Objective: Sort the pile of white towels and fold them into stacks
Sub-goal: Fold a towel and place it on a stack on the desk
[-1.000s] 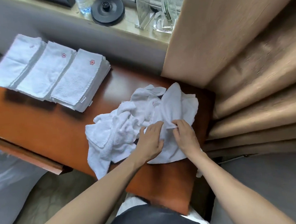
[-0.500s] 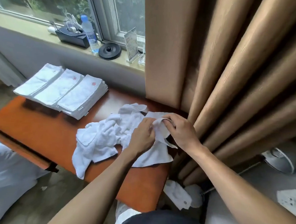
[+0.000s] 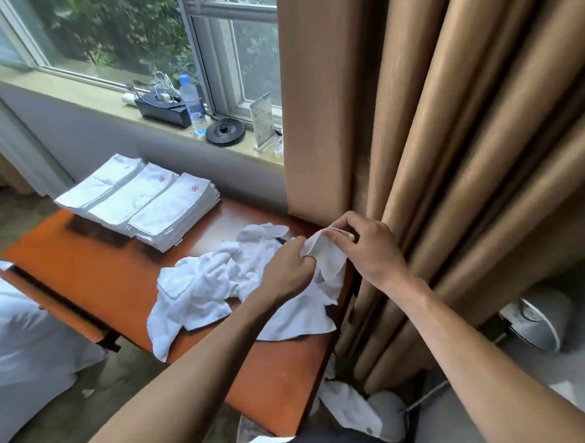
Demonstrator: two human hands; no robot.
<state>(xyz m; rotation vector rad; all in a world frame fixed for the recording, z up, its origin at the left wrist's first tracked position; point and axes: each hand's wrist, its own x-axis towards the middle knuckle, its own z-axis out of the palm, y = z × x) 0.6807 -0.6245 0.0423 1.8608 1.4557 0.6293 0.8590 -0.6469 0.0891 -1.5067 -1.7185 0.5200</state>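
The tan curtain [image 3: 449,145] fills your right side, hanging in deep folds beside the window [image 3: 122,37]. Below it, the orange counter [image 3: 84,276] runs from the far left toward you, and a white-covered bed [image 3: 16,337] sits just beside its left edge. On the counter's far end, 3 folded stacks [image 3: 141,198] of white towels lie side by side, touching; 2 of them show a red emblem on top. Nearer you, the loose pile [image 3: 199,287] of unfolded towels sprawls across the counter's middle, with 1 corner drooping over the near edge. At the pile's right side you hold 1 towel [image 3: 324,270] raised off the counter, its lower part lying on the surface. Your left hand [image 3: 287,269] has its grip curled tight round a bunched fold of that towel. Your right hand [image 3: 370,247], next to the curtain, pinches the towel's upper hem between thumb and fingers. On the floor by the curtain's foot lies what looks like another white towel [image 3: 348,408], though blur makes that unsure. On the windowsill [image 3: 74,94] stand a water bottle [image 3: 191,101] and a black round base [image 3: 225,132].
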